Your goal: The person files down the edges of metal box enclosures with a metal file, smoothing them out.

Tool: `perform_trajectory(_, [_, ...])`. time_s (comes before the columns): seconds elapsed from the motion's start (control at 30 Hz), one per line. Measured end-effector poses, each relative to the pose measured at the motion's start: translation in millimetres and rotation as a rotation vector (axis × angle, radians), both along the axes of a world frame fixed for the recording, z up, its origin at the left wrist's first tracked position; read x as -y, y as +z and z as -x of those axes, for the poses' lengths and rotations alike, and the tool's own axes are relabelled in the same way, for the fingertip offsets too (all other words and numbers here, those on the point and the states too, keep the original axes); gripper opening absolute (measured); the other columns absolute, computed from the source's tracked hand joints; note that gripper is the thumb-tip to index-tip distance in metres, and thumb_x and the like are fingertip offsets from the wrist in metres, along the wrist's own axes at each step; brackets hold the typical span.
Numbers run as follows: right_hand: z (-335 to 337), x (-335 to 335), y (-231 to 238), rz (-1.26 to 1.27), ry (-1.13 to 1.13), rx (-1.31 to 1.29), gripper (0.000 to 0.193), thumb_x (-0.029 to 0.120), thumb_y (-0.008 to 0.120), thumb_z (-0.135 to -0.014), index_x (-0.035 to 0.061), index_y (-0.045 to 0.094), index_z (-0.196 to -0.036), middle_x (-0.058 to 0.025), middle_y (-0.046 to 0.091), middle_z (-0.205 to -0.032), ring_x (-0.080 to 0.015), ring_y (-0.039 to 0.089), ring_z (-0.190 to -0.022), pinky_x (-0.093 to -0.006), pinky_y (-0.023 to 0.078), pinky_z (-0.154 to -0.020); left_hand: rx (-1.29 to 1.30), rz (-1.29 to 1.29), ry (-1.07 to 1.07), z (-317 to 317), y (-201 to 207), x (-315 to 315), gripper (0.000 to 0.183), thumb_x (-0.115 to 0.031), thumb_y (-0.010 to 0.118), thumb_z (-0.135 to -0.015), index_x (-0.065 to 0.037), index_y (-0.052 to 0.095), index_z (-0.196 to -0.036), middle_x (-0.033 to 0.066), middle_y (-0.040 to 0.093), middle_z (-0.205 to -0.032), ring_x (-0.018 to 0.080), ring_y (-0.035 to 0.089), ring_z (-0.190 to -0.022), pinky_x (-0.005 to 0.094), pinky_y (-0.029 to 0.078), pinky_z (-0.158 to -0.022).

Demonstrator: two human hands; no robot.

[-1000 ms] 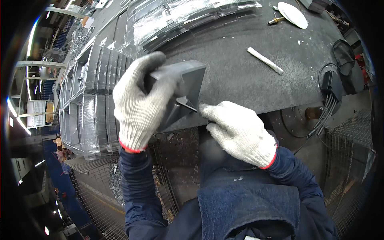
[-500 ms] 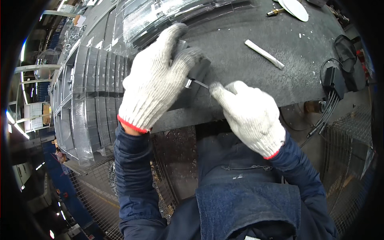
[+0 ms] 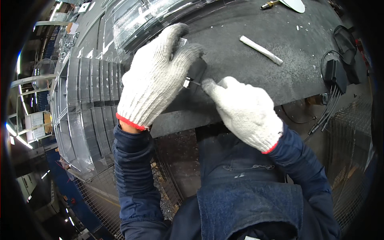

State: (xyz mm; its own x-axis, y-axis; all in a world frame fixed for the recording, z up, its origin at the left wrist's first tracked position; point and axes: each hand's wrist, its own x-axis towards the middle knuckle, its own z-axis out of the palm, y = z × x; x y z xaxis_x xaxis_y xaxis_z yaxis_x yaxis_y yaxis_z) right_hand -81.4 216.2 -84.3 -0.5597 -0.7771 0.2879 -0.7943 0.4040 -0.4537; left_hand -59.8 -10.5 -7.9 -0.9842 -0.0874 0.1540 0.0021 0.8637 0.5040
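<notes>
My left hand (image 3: 156, 78), in a white knit glove with a red cuff, is closed round a dark grey block-like piece (image 3: 197, 70) at the bench's near edge. The palm and fingers hide much of that piece. A small shiny metal bit (image 3: 186, 83) sticks out beside the left palm. My right hand (image 3: 248, 110), gloved the same way, is closed in a pinch on a thin metal rod (image 3: 195, 82). The rod's far end meets the shiny bit, or lies very close to it. Its other end is hidden in the right glove.
On the dark bench (image 3: 224, 48) lies a white rolled stick (image 3: 261, 50). Farther back are a brass fitting (image 3: 269, 5) and a white disc (image 3: 295, 5). Grey ribbed metal parts (image 3: 92, 104) stand stacked at left. A black box with cables (image 3: 333, 76) hangs at right.
My right hand has shifted slightly left, closer to the left hand, and less of the rod shows. The left hand keeps its grasp. The whole view has shifted a little.
</notes>
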Motion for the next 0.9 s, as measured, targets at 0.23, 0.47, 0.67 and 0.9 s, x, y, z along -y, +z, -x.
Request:
perform_trajectory(0.23, [-4,-13,4,0.067,0.012,0.075,0.042,0.006,0.072,-0.1,0.0083,0.071,-0.142,-0.0102,0.066,-0.098,-0.031,0.074,-0.082,-0.0418,0.061,-0.072,-0.034,0.151,-0.117,-2,4,0,0.043,-0.031,0.076,-0.109,-0.002,0.072,-0.141,0.0232,0.08,-0.125,0.0371,0.082,-0.11,0.0432,0.065,-0.096])
perform_trajectory(0.47, [-12,-12,2,0.104,0.024,0.115,0.041,0.005,0.072,-0.099,0.0077,0.072,-0.14,-0.0124,0.065,-0.099,-0.0328,0.073,-0.079,-0.0442,0.06,-0.07,-0.059,0.101,-0.084,0,-2,-4,0.04,-0.026,0.075,-0.109,-0.002,0.073,-0.14,0.0225,0.079,-0.133,0.0386,0.081,-0.113,0.0438,0.064,-0.099])
perform_trajectory(0.67, [-10,-2,-2,0.118,0.015,0.087,0.042,0.005,0.072,-0.099,0.0079,0.071,-0.141,-0.0113,0.066,-0.1,-0.0323,0.073,-0.082,-0.0428,0.061,-0.072,-0.004,-0.035,0.004,0,-2,-6,0.042,-0.028,0.075,-0.108,-0.001,0.072,-0.141,0.0231,0.08,-0.128,0.0389,0.081,-0.113,0.0439,0.064,-0.098])
perform_trajectory(0.9, [-3,7,-13,0.205,0.021,0.08,0.043,0.003,0.072,-0.098,0.007,0.071,-0.14,-0.0117,0.066,-0.099,-0.0324,0.073,-0.081,-0.0433,0.061,-0.072,-0.037,-0.027,-0.028,1,-2,-3,0.041,-0.028,0.076,-0.108,-0.001,0.073,-0.139,0.023,0.08,-0.126,0.0387,0.081,-0.111,0.0437,0.064,-0.097])
